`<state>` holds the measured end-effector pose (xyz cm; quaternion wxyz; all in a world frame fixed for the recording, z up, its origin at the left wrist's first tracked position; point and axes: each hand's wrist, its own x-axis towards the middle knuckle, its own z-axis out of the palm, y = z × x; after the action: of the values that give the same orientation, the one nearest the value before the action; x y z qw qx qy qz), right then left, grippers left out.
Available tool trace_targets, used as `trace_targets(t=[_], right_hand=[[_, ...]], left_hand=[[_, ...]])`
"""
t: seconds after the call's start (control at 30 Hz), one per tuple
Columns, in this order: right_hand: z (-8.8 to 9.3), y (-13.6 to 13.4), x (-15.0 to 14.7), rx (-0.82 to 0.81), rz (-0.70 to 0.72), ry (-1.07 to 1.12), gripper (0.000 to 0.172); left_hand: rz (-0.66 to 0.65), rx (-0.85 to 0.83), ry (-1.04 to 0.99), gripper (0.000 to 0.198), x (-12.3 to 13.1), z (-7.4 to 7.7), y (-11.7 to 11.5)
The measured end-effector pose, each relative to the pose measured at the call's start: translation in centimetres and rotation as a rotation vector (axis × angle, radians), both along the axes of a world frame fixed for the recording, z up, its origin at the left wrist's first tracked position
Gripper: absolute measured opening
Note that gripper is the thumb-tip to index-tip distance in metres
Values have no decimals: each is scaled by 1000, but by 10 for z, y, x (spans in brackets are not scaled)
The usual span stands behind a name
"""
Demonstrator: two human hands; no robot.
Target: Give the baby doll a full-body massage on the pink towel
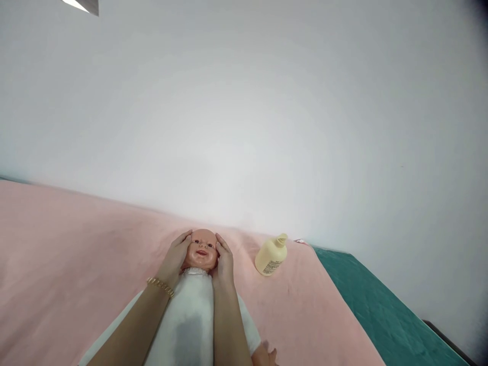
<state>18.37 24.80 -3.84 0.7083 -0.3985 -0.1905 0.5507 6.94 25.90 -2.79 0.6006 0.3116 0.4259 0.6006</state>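
A baby doll (198, 295) with a smiling face lies on its back, dressed in a white cloth body with a grey patch on its front. My left hand (180, 254) rests flat along one side of its head (204, 243), fingers stretched toward the temple. Against the opposite side lies my right hand (224, 259), also with straight fingers; its thumb is mostly hidden. Both palms touch the head, which sits between them. A gold bracelet (160, 285) circles my left wrist. One of the doll's hands (266, 354) shows at the bottom edge.
A pale yellow pump bottle (271, 255) stands tilted in view to the right of the doll. Pink cloth (87, 254) covers most of the surface, with a green cover (375, 302) showing at the right. Behind rises a plain white wall (244, 101).
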Motion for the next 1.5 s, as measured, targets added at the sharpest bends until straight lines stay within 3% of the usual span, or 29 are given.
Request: trace_targets(t=[0.17, 0.43, 0.57, 0.7, 1.07, 1.3, 1.5], right_hand=[[1, -1, -2, 14, -17, -30, 44], [-1, -5, -5, 33, -19, -158, 53], [-4, -4, -5, 26, -4, -183, 51], [-9, 0, -4, 24, -18, -181, 46], [-7, 4, -1, 10, -12, -84, 41], [-3, 2, -2, 22, -5, -36, 41], [0, -3, -5, 38, 5, -90, 48]], left_hand=[[0, 13, 50, 39, 0, 3, -3], [-41, -94, 154, 30, -4, 36, -25], [-31, -122, 168, 25, -5, 45, -31], [-22, -119, 153, 24, -4, 42, -29], [28, -44, 70, 31, -1, 10, -8], [18, -45, 73, 28, -2, 11, -9], [-27, -19, 143, 50, -2, 14, -12]])
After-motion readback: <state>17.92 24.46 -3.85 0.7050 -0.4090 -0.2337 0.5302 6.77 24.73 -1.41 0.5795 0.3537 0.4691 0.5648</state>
